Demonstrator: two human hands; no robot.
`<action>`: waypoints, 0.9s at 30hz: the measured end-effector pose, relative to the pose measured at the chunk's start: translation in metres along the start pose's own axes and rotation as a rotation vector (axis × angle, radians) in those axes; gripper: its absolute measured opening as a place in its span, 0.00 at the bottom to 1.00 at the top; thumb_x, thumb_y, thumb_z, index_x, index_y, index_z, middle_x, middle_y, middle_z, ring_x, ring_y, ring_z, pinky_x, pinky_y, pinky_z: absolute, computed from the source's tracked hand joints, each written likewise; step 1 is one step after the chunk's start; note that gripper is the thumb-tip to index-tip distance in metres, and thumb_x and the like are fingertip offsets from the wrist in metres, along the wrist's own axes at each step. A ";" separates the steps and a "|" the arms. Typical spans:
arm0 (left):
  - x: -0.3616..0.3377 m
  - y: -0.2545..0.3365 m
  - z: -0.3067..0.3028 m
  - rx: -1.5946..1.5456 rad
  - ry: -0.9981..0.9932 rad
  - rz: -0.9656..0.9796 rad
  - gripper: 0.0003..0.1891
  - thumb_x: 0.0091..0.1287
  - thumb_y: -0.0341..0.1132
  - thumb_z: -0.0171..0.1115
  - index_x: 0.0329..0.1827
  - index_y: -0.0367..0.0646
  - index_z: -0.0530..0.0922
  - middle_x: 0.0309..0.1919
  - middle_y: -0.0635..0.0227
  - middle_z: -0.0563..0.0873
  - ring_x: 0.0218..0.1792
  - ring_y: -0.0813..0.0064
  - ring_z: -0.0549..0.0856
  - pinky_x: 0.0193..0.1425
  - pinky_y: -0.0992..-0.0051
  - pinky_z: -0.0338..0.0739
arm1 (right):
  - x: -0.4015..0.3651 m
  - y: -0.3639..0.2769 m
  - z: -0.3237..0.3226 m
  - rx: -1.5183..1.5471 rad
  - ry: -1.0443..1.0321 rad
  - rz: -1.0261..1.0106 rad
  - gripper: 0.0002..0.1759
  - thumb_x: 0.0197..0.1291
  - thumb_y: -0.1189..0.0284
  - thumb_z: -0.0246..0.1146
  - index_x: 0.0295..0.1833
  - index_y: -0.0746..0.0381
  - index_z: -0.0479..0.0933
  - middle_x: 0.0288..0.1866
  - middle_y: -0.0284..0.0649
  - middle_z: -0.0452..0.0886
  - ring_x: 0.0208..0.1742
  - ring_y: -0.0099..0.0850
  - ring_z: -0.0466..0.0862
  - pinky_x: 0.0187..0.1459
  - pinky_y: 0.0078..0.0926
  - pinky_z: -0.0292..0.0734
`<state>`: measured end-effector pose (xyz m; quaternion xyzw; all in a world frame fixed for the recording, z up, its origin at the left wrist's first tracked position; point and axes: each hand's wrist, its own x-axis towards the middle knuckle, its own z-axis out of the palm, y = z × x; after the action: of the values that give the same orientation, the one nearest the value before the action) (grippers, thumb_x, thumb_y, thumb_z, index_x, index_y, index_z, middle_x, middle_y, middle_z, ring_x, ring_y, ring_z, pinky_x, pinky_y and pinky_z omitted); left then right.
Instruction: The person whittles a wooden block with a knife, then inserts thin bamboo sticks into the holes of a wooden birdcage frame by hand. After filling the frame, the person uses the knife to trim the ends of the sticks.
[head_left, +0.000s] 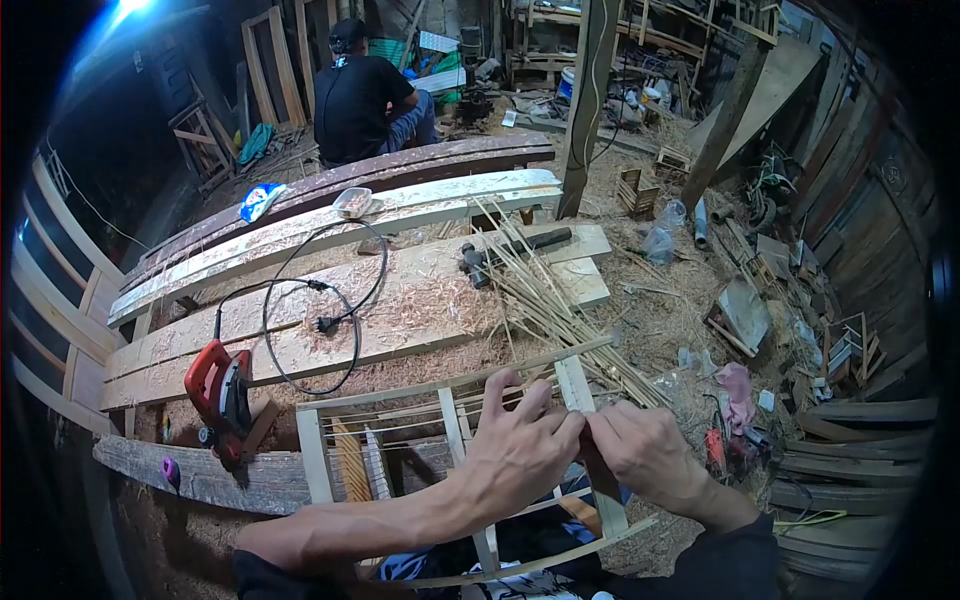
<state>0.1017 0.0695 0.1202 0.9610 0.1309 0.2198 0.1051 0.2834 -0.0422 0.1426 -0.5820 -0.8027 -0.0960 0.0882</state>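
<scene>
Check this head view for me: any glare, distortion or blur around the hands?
Head view: heavy fisheye bends the planks and blackens the corners; a blue-white flare blows out the top left; the left hand and right hand on the wooden frame are evenly lit and fairly sharp; the far workshop is dim.

Black sleeves cover both arms: the left sleeve (pixel 262 580) ends near the elbow, the right sleeve (pixel 735 560) at the wrist. The left hand (pixel 515 452) and right hand (pixel 648 452) are bare.
</scene>
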 end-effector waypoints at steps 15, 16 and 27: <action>0.001 -0.013 -0.005 0.011 0.037 0.075 0.10 0.69 0.36 0.71 0.49 0.45 0.85 0.31 0.72 0.88 0.49 0.69 0.83 0.71 0.50 0.59 | 0.002 0.009 -0.002 0.523 -0.033 0.270 0.23 0.66 0.66 0.73 0.62 0.62 0.76 0.46 0.45 0.84 0.48 0.46 0.88 0.48 0.41 0.84; 0.002 -0.014 -0.007 0.014 0.041 0.077 0.10 0.69 0.36 0.71 0.49 0.45 0.85 0.31 0.72 0.88 0.49 0.69 0.83 0.71 0.50 0.59 | 0.004 0.005 -0.004 0.519 -0.030 0.267 0.23 0.66 0.66 0.73 0.62 0.62 0.76 0.46 0.45 0.84 0.48 0.46 0.88 0.48 0.41 0.84; 0.008 -0.019 -0.025 0.118 -0.019 -0.036 0.20 0.68 0.29 0.69 0.63 0.42 0.85 0.33 0.66 0.91 0.39 0.67 0.90 0.62 0.59 0.73 | 0.002 -0.015 0.002 0.715 0.014 0.551 0.38 0.68 0.60 0.75 0.76 0.60 0.67 0.51 0.52 0.86 0.49 0.52 0.90 0.48 0.47 0.86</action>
<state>0.0938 0.0934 0.1403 0.9651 0.1599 0.2004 0.0534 0.2689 -0.0447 0.1407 -0.7063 -0.6000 0.2103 0.3114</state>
